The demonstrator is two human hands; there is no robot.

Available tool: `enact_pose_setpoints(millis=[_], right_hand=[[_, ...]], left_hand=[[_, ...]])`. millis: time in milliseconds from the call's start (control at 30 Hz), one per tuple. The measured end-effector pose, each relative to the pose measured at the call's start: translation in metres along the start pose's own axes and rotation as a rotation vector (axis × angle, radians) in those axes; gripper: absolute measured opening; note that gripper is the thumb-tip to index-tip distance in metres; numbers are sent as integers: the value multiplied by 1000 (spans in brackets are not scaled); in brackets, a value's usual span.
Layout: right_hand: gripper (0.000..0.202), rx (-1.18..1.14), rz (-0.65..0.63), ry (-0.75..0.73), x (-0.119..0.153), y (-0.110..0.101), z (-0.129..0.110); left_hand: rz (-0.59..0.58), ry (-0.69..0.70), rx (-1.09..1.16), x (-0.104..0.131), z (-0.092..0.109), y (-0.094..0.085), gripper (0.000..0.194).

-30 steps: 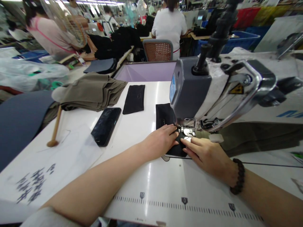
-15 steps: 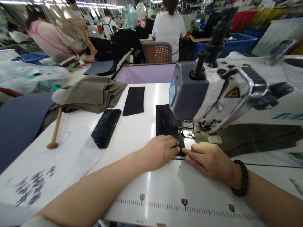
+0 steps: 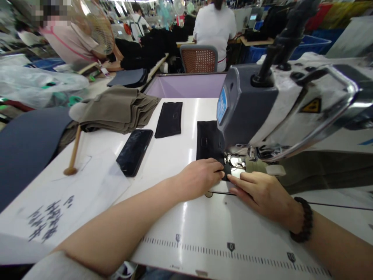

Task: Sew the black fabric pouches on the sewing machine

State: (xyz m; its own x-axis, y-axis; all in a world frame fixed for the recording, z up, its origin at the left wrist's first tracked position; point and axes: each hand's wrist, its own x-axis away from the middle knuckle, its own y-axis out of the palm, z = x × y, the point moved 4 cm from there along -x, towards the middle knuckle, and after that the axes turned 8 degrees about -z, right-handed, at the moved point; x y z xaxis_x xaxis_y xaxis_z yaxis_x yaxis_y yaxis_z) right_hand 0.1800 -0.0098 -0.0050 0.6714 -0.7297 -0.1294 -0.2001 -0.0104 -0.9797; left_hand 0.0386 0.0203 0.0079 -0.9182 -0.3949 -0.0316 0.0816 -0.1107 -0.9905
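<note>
A black fabric piece [image 3: 207, 142] lies flat, its right edge at the presser foot of the sewing machine [image 3: 247, 105]. My left hand [image 3: 201, 177] rests on the near part of this fabric, palm down, fingers stretched out and pointing right. At the fabric's near right corner, just in front of the metal needle plate [image 3: 237, 162], are the fingertips of my right hand [image 3: 259, 192]; its fingers are extended, and a dark beaded bracelet circles the wrist. Another black fabric piece [image 3: 169, 119] lies farther back to the left.
Left of my hands lie a black phone [image 3: 135, 153], a wooden-handled tool [image 3: 74, 151], a brown fabric stack [image 3: 116, 111] and marked paper [image 3: 87, 194]. Olive fabric [image 3: 326, 171] lies under the machine arm. A chair [image 3: 199, 59] and people are beyond the table.
The black fabric under my left hand has moved away from me along the machine, and less of it shows near my fingertips. Both hands have moved slightly forward with it. The camera view has shifted.
</note>
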Motion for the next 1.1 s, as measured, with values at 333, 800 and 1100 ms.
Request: enact_pose_setpoints(millis=[333,800,1100], right_hand=[[36,-5,-40,124,-4,9,7],[36,30,-24,136,-6,8,7],[35,31,0,129,-6,7,6]], left_hand=[[13,-100,36,-8,-16,2,20],[34,-183,37,-13,-21,1,17],[54,-187,-27,-14,-21,1,18]])
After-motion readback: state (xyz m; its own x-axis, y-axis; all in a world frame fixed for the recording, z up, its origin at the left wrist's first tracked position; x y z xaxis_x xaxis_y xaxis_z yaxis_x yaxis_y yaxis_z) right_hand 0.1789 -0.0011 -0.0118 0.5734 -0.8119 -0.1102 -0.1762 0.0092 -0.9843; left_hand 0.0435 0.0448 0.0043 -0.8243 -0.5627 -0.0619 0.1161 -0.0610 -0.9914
